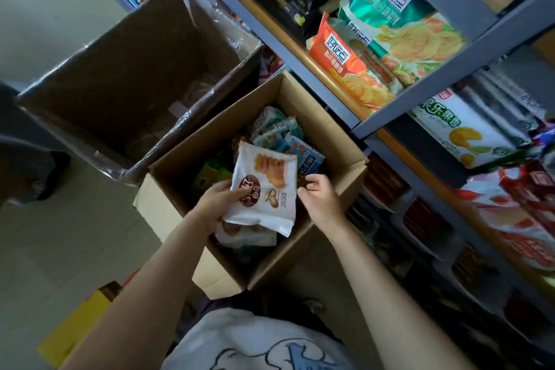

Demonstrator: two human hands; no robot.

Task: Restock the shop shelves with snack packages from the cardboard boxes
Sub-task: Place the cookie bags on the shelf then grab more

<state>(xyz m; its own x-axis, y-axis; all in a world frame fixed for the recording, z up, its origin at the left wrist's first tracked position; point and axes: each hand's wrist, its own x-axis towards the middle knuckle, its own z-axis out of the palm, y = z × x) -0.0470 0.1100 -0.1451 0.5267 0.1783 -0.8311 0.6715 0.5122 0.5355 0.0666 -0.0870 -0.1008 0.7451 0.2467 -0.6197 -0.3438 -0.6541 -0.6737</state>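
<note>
Your open cardboard box (315,141) sits on the floor beside the shelves (420,99), holding mixed snack packs. A white cookie packet (264,189), brown roundel, lies tilted over its middle. Teal packets (279,132) crowd its far side. Shelves hold orange and green biscuit bags.

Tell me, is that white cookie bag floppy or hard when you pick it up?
Probably floppy: the white cookie bag bends where the left hand pinches its edge. Likely light, since one hand lifts it. Its glossy wrapper may be slippery.

Pale tiled floor (75,234) beside grey metal shelving (420,111).
</note>
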